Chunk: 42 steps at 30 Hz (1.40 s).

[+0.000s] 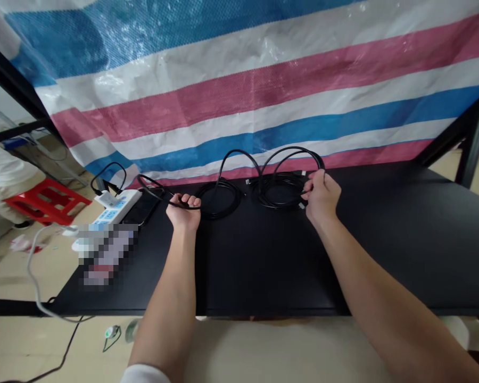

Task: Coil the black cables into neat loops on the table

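My left hand [184,211] is closed around a black cable [239,151] above the left part of the table. From there the cable arcs up and across to my right hand [322,196], whose fingers are wrapped on gathered loops of it. Behind and between the hands, two coils of black cable lie on the tabletop, a left coil [236,205] and a right coil [269,205]. Small light-coloured connector ends [248,182] show near the right coil. Exactly how many strands each hand holds is hidden by the fingers.
A black table [263,266] stands before me, backed by a striped plastic sheet [239,96]. At left are a white power strip [114,213] with plugs, a dark phone [142,207] and a blurred-out item. Beyond, a person sits on a red stool [50,199].
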Tool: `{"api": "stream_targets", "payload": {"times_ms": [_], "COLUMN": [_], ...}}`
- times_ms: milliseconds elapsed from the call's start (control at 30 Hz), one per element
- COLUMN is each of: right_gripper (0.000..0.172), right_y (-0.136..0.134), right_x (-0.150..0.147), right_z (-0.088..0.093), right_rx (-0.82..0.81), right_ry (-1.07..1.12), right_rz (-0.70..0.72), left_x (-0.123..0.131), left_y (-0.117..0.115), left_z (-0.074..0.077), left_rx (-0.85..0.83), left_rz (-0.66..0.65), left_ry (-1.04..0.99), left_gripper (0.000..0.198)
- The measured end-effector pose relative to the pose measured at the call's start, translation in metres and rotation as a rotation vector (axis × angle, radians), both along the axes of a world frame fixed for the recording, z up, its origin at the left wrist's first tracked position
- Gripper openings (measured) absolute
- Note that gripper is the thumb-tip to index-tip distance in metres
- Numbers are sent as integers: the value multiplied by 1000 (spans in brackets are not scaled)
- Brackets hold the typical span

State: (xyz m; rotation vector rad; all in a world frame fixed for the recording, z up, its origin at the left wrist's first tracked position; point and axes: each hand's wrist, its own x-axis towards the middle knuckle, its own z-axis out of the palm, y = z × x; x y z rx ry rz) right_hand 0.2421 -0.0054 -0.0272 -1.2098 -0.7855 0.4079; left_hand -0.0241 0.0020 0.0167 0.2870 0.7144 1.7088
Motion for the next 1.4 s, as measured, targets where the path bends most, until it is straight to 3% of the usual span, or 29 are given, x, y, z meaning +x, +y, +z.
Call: {"api": "stream_targets", "payload": {"times_ms": [133,267,433,567,667,800,933,1100,1233,1333,1400], "right_gripper": [41,55,27,29,46,63,70,67,49,48,54], "right_y": [-3,-12,-16,-12,-9,-11,-16,-26,-28,-26,-25], "right_x": [-6,-20,-26,-19,-15,-18,-33,-50,-55,-53,-50], "right_z": [0,2,9,15,20,22,19,16,15,15,16], "right_rx": [-7,-53,-103,-22,20,7,6,-20,-107,-121,-109], "right_ry": [-78,-313,-329,-31,281,525,575,538,563,582,587], "right_rz": [0,-2,-71,20,287,569,736,962,994,995,995], "left_x": [10,22,34,37,37,40,50,58,52,41,35], "left_y": [-4,-11,-13,-6,-3,-7,-10,-7,-1,3,4], "left_z": [0,2,0,-8,-14,-17,-22,-33,-36,-32,-29], "left_rx": [29,42,-10,-76,-32,50,76,15,10,14,20], "left_rz": [-111,-246,-349,-242,-189,-236,-237,-73,147,323,288], "left_ry": [40,27,132,314,464,620,672,725,756,760,721], "left_gripper": [27,28,33,35,32,24,25,26,24,24,22]}}
